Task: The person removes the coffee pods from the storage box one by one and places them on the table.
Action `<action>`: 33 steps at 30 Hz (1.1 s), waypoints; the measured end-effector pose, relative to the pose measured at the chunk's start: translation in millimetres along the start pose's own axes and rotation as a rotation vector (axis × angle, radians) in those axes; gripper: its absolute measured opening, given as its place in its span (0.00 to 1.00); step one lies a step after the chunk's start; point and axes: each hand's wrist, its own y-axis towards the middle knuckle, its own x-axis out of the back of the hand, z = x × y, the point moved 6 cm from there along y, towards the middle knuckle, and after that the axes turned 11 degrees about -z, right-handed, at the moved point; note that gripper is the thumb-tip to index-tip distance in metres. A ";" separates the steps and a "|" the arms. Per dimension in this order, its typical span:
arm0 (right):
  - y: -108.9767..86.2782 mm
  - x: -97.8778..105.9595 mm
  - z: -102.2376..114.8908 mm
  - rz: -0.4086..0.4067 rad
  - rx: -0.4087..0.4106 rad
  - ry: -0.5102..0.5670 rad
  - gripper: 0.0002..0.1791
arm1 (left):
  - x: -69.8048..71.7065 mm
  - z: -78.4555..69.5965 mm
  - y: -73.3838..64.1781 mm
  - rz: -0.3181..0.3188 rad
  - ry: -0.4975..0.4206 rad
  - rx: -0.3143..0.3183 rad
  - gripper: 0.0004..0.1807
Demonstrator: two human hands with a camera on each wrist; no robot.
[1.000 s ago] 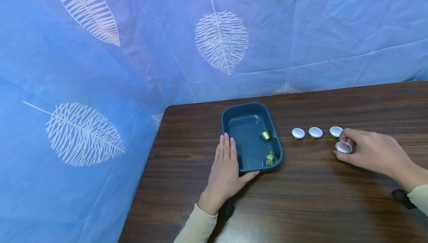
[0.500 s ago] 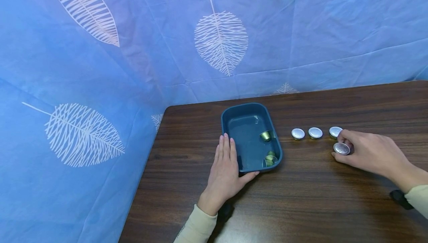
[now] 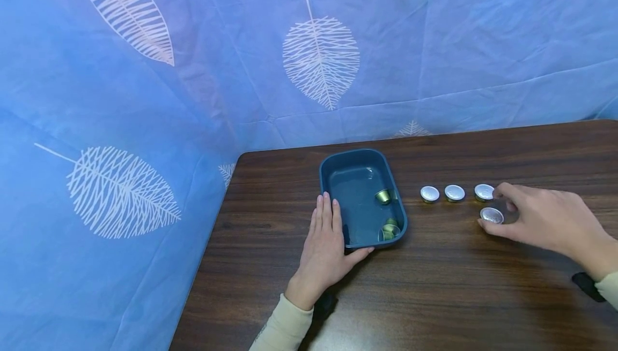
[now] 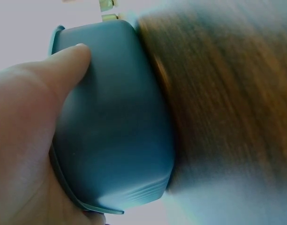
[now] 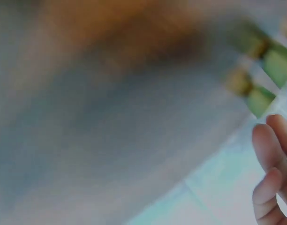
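My left hand lies along the left side of a dark blue tray, fingers straight on its rim. Its thumb rests on the tray's near wall, as the left wrist view shows. Several green-gold coffee capsules lie tipped inside the tray. To the right, a coffee capsule stands foil side up on the table. Around it my right hand is spread, thumb close to its near side and the other fingers lifted away. Blurred capsules appear in the right wrist view.
Three foil-topped capsules stand in a row between the tray and my right hand, the rightmost near my fingertips. They share a dark wooden table. A blue cloth with white leaf prints hangs behind and to the left.
My right hand has set its capsule down in front of the row's rightmost one and let go, its fingers parting. The left hand and the tray have stayed in place.
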 end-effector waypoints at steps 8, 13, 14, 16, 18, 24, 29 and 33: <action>53.1 29.1 20.1 -0.039 0.080 -0.012 0.28 | 7.3 5.6 12.5 -0.014 -0.007 0.027 0.67; 92.5 25.8 52.0 0.109 0.117 0.030 0.27 | 10.1 9.6 18.2 -0.012 -0.030 0.046 0.67; 99.6 23.0 60.2 0.148 0.131 0.033 0.28 | 10.6 10.2 18.9 -0.012 -0.039 0.049 0.67; 112.6 17.0 78.1 0.204 0.164 0.038 0.31 | 10.9 11.7 19.6 -0.011 -0.061 0.056 0.67; 124.0 12.7 97.3 0.207 0.211 0.045 0.31 | 11.6 12.6 19.7 -0.015 -0.090 0.061 0.67; 146.0 2.9 138.9 0.127 0.304 0.107 0.26 | 14.7 11.9 16.5 0.002 -0.144 0.075 0.72; 142.7 -12.4 152.1 0.128 0.319 0.156 0.24 | 17.9 11.0 12.4 0.024 -0.151 0.085 0.79; 135.8 -26.9 160.6 0.182 0.342 0.186 0.24 | 14.1 14.6 8.6 0.060 -0.175 0.096 0.82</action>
